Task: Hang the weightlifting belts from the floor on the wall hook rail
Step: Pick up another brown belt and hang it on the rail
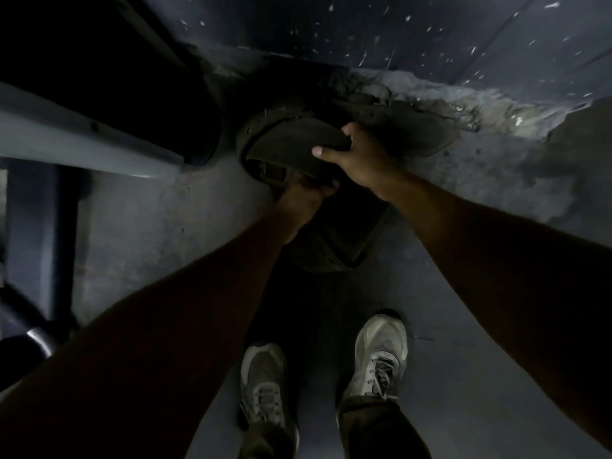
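A dark, wide weightlifting belt (291, 144) curls in a loop just above the floor, in dim light near the foot of the wall. My right hand (357, 154) grips its upper edge, thumb on top and fingers curled behind. My left hand (304, 197) holds the belt's lower part from underneath, next to a strap or buckle. More dark belts lie around it: one (420, 137) flat on the floor to the right behind my right hand, another (337, 236) below my hands. The hook rail is out of sight.
A grey metal beam (82, 137) of gym equipment runs in from the left, with a dark upright post (43, 240) below it. The wall (397, 34) ahead is chipped, with crumbled plaster along its base. My two sneakers (381, 359) stand on the grey floor.
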Demonstrator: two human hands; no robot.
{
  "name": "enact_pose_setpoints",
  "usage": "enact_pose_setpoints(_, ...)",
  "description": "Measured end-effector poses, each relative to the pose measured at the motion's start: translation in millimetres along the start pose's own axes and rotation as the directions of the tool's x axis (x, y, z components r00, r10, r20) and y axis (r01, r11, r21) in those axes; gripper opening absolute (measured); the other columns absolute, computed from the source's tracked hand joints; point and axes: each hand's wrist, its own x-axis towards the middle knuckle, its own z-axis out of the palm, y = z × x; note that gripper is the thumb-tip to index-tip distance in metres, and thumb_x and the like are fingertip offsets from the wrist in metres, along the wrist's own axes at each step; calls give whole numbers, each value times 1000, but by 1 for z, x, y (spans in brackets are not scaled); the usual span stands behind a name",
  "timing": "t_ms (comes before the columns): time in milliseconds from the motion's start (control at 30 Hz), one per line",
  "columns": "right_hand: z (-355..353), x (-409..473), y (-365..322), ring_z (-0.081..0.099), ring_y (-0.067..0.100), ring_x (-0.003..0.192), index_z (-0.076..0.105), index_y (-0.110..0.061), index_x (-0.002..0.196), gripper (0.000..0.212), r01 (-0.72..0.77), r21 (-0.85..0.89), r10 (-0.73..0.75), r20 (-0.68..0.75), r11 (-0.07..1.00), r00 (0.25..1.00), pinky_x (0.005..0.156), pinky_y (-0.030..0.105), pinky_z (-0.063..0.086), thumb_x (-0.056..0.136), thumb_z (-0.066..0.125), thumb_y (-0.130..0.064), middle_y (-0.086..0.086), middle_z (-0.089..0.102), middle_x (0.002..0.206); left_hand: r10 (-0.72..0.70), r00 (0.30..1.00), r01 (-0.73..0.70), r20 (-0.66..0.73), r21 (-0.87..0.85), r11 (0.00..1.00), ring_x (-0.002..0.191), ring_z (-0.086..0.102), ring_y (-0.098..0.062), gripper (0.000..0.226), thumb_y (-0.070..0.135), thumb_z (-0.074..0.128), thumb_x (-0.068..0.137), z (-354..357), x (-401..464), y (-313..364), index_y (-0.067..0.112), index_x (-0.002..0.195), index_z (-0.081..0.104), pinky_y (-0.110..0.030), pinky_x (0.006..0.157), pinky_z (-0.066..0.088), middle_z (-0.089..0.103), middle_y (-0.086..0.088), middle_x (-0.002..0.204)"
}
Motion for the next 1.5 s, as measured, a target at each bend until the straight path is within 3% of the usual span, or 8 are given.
enact_pose_setpoints(133, -10, -27, -11, 50, 28, 141, 45, -15, 153, 89, -11, -191, 19, 43, 982, 999, 112, 39, 42, 84, 70, -67, 8, 52, 155, -26, 999, 7, 38, 427, 904, 143, 43, -20, 77, 34, 76, 89, -10, -25, -11, 22, 154, 36, -23, 111, 31, 48, 2, 154)
enact_pose_setpoints(333, -27, -79, -56, 68, 25, 111, 70, -18, 104, 44, -41, 63, 44, -52, 997, 998, 99, 49, 54, 91, 65, -60, 8, 73, 113, 82, 996, -82, 37, 15, 996, 92, 62, 25, 36, 23, 65, 99, -5, -90, 23, 30, 133, 58, 5, 73, 43, 68, 32, 102)
enact_pose_setpoints(600, -95, -166, -150, 62, -21, 103, 69, -32, 121, 28, -2, 254, -33, 132, 967, 991, 85, 2, 47, 98, 64, -48, -38, 71, 106, 50, 997, -68, -60, -335, 940, 112, 70, -22, 35, 26, 44, 108, -34, -179, 145, 16, 139, 57, -43, 92, 58, 72, -3, 127)
enact_pose_setpoints(733, -121, -219, -200, 51, 14, 138, 49, -29, 146, 72, -41, 264, 1, 151, 964, 988, 119, 43, 40, 86, 70, -63, -9, 52, 144, -8, 995, -37, -96, -458, 888, 107, 66, -26, 40, 26, 46, 107, -49, -222, 220, 14, 145, 48, -36, 75, 58, 63, -13, 138)
enact_pose_setpoints(933, -157, -319, -276, 72, 1, 106, 74, -27, 116, 32, 97, 313, -116, 42, 945, 992, 91, 23, 54, 92, 72, -48, -15, 79, 111, 97, 991, -128, -90, -464, 876, 109, 63, -31, 32, 22, 47, 107, -67, -318, 314, 2, 127, 61, -36, 86, 53, 66, -19, 120)
enact_pose_setpoints(1100, -186, -409, -350, 67, 13, 125, 71, -31, 129, 71, 148, 529, -124, -81, 835, 989, 108, 34, 53, 73, 74, -74, -5, 73, 130, 194, 980, -193, -48, -467, 863, 93, 68, -25, 20, 19, 49, 105, -54, -418, 382, 12, 98, 66, -37, 91, 54, 70, -12, 103)
enact_pose_setpoints(1300, -234, -498, -412, 73, 28, 116, 79, -18, 120, 71, -59, 857, 11, 62, 513, 998, 80, 39, 63, 81, 66, -76, 13, 74, 128, 393, 915, -353, 91, -289, 890, 134, 55, -23, 35, 22, 53, 104, -36, -523, 418, 11, 137, 55, -48, 118, 39, 59, -7, 143)
enact_pose_setpoints(1500, -275, -548, -488, 68, 35, 123, 71, -1, 128, 52, -76, 750, 82, 30, 657, 996, 102, 48, 57, 97, 67, -43, 25, 70, 130, 445, 845, -394, 298, -217, 893, 125, 65, -14, 38, 41, 58, 99, -53, -603, 422, 38, 137, 57, -35, 94, 57, 67, 7, 136)
